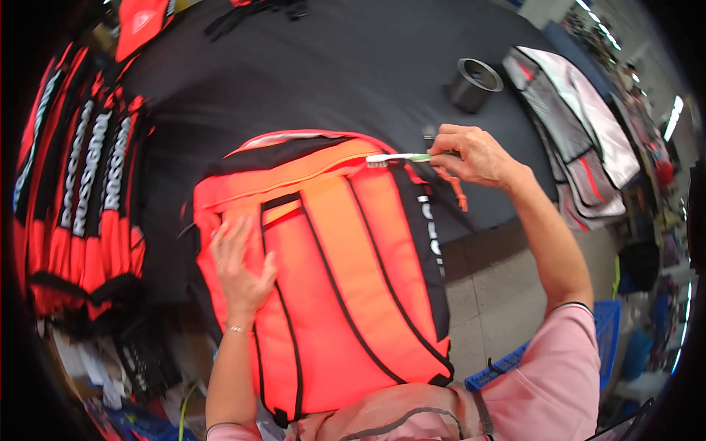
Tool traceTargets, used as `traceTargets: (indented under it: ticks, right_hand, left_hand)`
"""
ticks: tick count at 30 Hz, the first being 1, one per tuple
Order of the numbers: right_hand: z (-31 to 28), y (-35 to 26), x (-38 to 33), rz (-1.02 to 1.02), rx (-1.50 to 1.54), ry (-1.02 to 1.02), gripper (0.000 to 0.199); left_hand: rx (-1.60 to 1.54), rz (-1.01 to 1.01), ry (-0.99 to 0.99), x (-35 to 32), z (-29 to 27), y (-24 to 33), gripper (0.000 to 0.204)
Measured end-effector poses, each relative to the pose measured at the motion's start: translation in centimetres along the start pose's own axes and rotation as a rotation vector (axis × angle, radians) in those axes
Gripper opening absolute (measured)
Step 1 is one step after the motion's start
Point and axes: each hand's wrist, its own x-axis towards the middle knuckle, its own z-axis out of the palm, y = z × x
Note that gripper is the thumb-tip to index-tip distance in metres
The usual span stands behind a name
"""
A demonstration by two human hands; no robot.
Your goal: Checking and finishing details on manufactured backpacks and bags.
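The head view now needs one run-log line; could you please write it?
left hand: spread on backpack | right hand: holds toothbrush, bristles at backpack's upper right | cup: on table, beyond right hand

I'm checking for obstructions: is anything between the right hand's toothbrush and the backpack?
Nothing visible: the toothbrush in the right hand reaches over the upper edge of the backpack; contact is unclear. The black cup stands clear, beyond the hand.
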Motion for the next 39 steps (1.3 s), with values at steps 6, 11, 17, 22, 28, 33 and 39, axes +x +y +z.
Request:
traceTargets:
  ticks: [6, 11, 17, 22, 28, 33, 39]
  right_hand:
    - [0.8, 7.4, -8.5, 0.415, 0.061, 0.536, 0.013]
    - [2.7, 13.6, -13.5, 0.762, -0.105, 0.578, 0.022]
    - [4.0, 7.7, -9.8, 0.534, -0.355, 0.491, 0.036]
    - [7.1, -8.7, -4.2, -0.025, 0.001, 0.450, 0.041]
    - [15.8, -19.3, -12.8, -0.426, -0.050, -0.231, 0.054]
    - [11.2, -22.3, -12.7, -0.589, 0.260, -0.817, 0.048]
    - [15.6, -22.5, -8.6, -0.115, -0.003, -0.032, 0.051]
  left_hand:
    - [-0.002, -0.010, 0.004, 0.0, -0.4, 0.6, 0.063]
    - [0.006, 0.020, 0.022, 0.4, -0.3, 0.8, 0.061]
    - [0.032, 0.042, 0.002, 0.9, 0.4, 0.2, 0.062]
    - [0.135, 0.004, -0.061, -1.5, -0.5, 0.7, 0.072]
    - [0.073, 0.172, -0.554, -10.5, -4.9, 4.9, 0.071]
    - [-0.080, 0.015, -0.618, -17.1, -8.8, 6.2, 0.055]
    - [-0.857, -0.517, 0.157, -17.2, -10.1, 3.3, 0.026]
